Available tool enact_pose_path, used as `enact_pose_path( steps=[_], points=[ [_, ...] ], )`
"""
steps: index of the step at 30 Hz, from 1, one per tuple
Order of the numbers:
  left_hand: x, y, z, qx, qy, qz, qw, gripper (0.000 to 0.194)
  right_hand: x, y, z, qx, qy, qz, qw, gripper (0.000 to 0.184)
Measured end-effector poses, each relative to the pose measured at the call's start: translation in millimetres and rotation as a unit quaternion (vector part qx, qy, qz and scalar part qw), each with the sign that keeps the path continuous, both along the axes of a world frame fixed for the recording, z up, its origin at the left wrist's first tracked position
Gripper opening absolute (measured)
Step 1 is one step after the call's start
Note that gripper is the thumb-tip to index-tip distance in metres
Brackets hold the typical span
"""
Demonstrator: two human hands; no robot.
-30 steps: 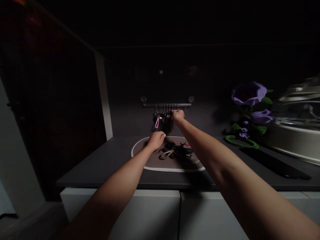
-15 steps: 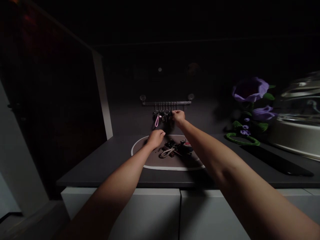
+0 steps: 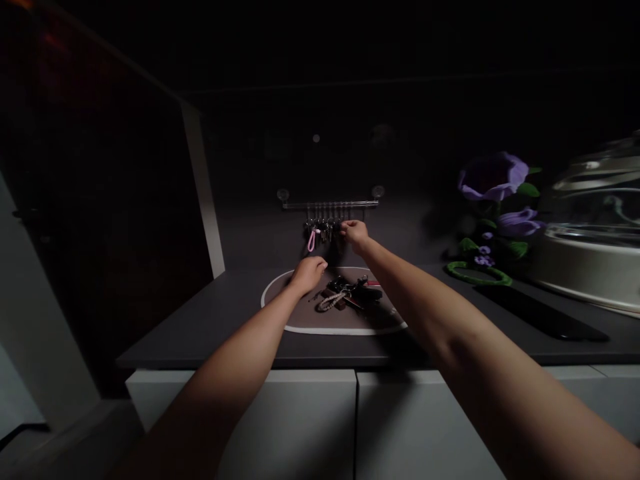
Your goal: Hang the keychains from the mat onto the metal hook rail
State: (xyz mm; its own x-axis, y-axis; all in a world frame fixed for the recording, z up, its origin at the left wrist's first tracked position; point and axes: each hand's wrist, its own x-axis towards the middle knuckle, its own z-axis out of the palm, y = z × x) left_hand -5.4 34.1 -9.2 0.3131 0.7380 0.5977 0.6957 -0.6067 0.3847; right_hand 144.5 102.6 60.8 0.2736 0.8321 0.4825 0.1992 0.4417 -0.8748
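My right hand (image 3: 355, 232) is at the wall rail (image 3: 330, 205), its fingertips pinched at the right end of the row of hanging keys (image 3: 325, 230). It seems to grip a key ring there, though the spot is dark. A pink strap loop (image 3: 311, 240) dangles on the left of that row. Lower down, my left hand (image 3: 309, 273) hovers over the left part of an oval brown mat (image 3: 300, 320), fingers closed; what they hold, if anything, is hidden. On the mat lies a pile of dark keys (image 3: 367, 293) with a braided beige strap (image 3: 331, 302).
Purple fabric flowers (image 3: 495, 177) with a green ring base stand to the right. Beside them is a cream container with a clear dome (image 3: 590, 260). A flat black object (image 3: 545, 317) lies in front. White cabinet doors (image 3: 300, 413) are below the dark counter (image 3: 200, 327).
The view has shifted slightly. My right hand has moved a little toward the hanging keys and now covers part of the row's right end. My left hand stays nearly in place.
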Motion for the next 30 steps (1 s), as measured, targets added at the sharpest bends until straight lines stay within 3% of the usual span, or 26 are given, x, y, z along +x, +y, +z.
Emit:
enact_pose_path(
  steps=[7, 14, 23, 30],
  points=[
    [1.2, -4.8, 3.0, -0.016, -0.019, -0.026, 0.999, 0.019, 1.1, -29.2, 0.9, -0.044, 0.057, 0.033, 0.997, 0.003],
    [0.2, -5.2, 2.9, -0.012, 0.025, -0.093, 0.995, 0.020, 6.3, -60.3, -18.7, -0.054, 0.045, 0.085, 0.994, 0.005],
    [-2.9, -8.3, 2.8, -0.039, 0.066, -0.137, 0.988, 0.021, 24.1, -74.3, -57.1, -0.035, -0.056, 0.097, 0.993, 0.006],
    [-3.1, -7.0, 0.3, -0.044, 0.089, -0.173, 0.980, 0.021, 32.2, -69.7, -67.4, -0.033, -0.175, 0.068, 0.982, 0.005]
  ],
)
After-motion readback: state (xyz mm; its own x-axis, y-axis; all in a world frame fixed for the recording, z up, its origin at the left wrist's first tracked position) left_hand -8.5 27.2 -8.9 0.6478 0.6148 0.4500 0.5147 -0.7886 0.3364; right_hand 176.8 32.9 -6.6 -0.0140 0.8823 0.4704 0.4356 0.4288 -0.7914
